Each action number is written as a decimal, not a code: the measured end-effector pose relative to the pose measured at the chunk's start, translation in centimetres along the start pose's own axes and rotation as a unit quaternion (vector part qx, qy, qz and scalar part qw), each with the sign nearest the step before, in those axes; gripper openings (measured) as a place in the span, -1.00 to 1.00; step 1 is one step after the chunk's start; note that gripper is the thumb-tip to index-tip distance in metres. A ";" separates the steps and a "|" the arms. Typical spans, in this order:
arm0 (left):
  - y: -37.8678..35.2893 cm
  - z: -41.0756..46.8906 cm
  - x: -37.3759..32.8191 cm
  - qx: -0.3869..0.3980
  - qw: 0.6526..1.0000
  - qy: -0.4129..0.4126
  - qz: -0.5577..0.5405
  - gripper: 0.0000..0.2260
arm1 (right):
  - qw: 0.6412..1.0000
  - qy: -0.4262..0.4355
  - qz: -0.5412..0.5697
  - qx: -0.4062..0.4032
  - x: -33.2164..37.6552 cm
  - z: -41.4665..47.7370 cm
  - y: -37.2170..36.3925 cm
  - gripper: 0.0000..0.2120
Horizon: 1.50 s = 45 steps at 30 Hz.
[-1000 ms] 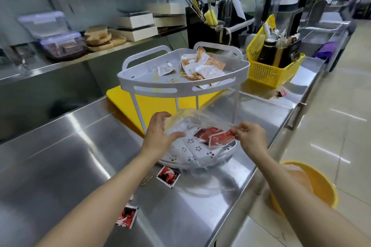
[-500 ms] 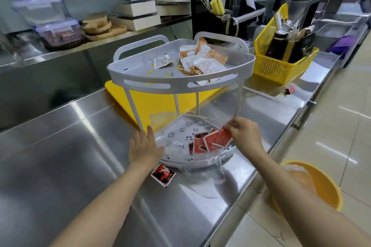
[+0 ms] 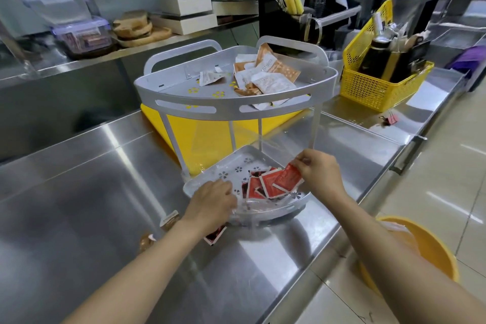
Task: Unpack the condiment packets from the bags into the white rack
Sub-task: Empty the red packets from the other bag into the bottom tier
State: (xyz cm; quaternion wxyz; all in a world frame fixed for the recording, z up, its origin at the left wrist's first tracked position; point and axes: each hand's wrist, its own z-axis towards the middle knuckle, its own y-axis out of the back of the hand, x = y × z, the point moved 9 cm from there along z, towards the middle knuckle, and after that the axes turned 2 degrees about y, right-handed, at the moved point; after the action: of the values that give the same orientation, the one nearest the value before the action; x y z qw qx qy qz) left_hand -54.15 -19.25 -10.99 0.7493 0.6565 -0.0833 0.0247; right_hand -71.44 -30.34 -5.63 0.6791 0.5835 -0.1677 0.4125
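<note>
A white two-tier rack stands on the steel counter. Its top shelf holds white and orange condiment packets. On its lower shelf lie several red packets and a clear plastic bag draped over the front rim. My left hand rests at the shelf's front left, fingers closed on the bag's edge. My right hand pinches a red packet at the shelf's right side. Another red packet lies on the counter, partly under my left wrist.
Two brown packets lie on the counter to the left. A yellow cutting board sits behind the rack, a yellow basket of bottles at the right rear. On the floor to the right, below the counter edge, sits a yellow bucket.
The bag, held up and open a second ago, now lies flat on the lower shelf. My left hand came down to the front rim. More red packets lie on the shelf.
</note>
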 end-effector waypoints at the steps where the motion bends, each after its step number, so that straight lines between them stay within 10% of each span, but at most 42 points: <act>1: 0.6 0.3 0.7 -0.030 0.998 0.045 0.019 -0.77 | 1.000 0.005 0.011 -0.003 0.1 0.0 0.0 -0.89; 4: 1.1 0.4 1.2 -0.087 0.987 0.134 0.011 -0.74 | 0.999 0.031 0.031 -0.018 0.6 0.0 0.0 -0.90; 9: -5.3 -0.1 1.0 0.172 0.889 0.271 -0.327 -0.72 | 0.994 0.103 -0.023 0.013 1.6 -0.3 -0.7 -0.92; 12: -3.2 -0.8 1.0 0.307 0.878 0.247 -0.272 -0.50 | 0.987 0.140 -0.036 0.063 1.9 -0.3 -1.4 -0.92; 15: 2.5 -0.4 0.9 0.210 0.930 0.189 -0.235 -0.71 | 0.985 0.146 -0.030 0.081 2.2 -0.1 -1.6 -0.90; 18: 11.0 0.1 -1.4 -0.066 0.937 0.045 -0.341 -0.81 | 0.985 0.149 -0.021 0.089 2.6 0.5 -1.8 -0.90; 21: 14.1 0.1 -1.7 -0.265 0.957 -0.030 -0.109 -0.65 | 0.982 0.162 -0.011 0.099 3.4 1.0 -1.8 -0.89; 24: 10.3 2.0 1.7 -0.119 0.988 0.087 -0.033 -0.41 | 0.976 0.171 -0.021 0.130 4.1 0.9 -1.6 -0.88; 27: 7.9 2.2 2.8 -0.018 0.990 0.133 0.032 -0.89 | 0.962 0.174 -0.083 0.191 4.3 0.4 -2.5 -0.87; 30: 7.0 2.4 3.3 0.036 0.988 0.152 0.000 -0.88 | 0.946 0.149 -0.194 0.213 4.0 0.7 -3.2 -0.80; 37: 11.6 2.6 4.9 -0.110 0.973 0.198 -0.054 -0.83 | 0.972 0.122 -0.201 -0.002 6.6 2.0 1.8 -0.72; 45: 5.9 -0.9 3.7 0.045 0.974 0.199 -0.098 -0.80 | 0.969 0.064 0.006 0.239 4.5 -1.3 -2.2 -0.80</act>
State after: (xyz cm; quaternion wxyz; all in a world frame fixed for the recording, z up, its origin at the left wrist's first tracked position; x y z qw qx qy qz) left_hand -51.30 -17.85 -4.71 0.7194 0.6764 0.1331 0.0850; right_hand -67.37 -27.45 -4.23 0.5268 0.7000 -0.0241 0.4816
